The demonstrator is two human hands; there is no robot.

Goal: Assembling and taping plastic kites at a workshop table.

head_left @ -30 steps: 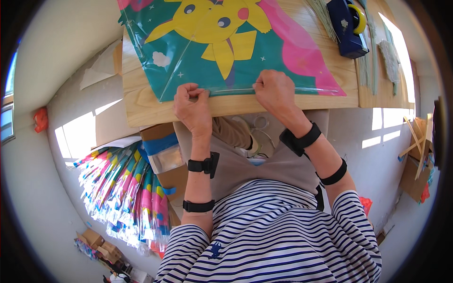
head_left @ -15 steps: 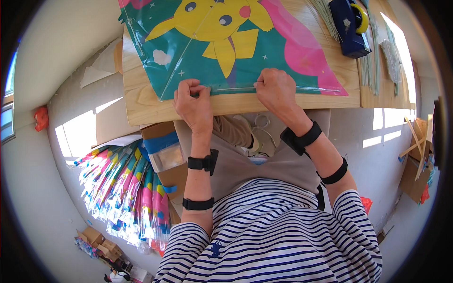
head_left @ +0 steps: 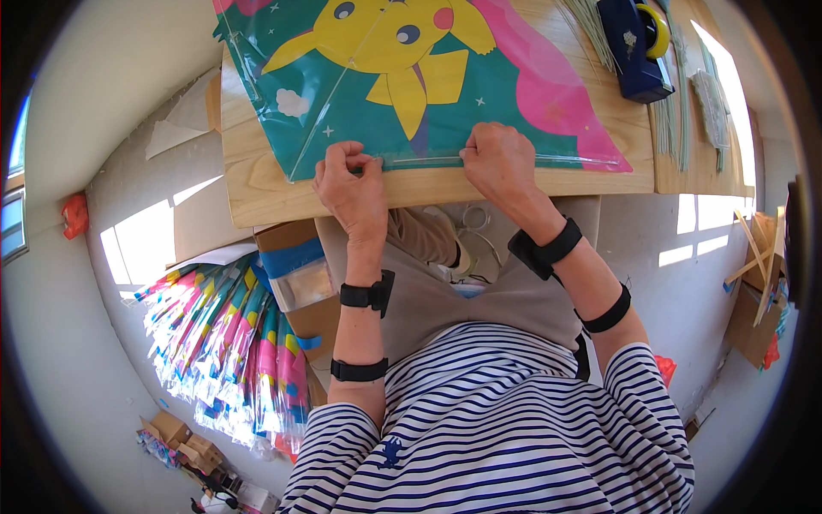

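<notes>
A large plastic kite sheet, teal and pink with a yellow cartoon figure, lies flat on the wooden table. Along its near edge runs a narrow clear strip, shiny like tape. My left hand pinches at the strip's left part, thumb against forefinger, other fingers curled. Farther right, my right hand is closed in a fist-like pinch over the same edge. Its fingertips are mostly hidden, so what exactly lies in them is unclear. The strip continues past this hand towards the sheet's right corner.
A dark blue tape dispenser with a yellow roll stands at the back right. Thin pale rods and a clear bag lie beyond it. Many colourful packaged pieces are piled at left, beside an opened cardboard box.
My hands have hardly moved; the right one sits very slightly higher. Both keep their pinch along the sheet's near edge.
</notes>
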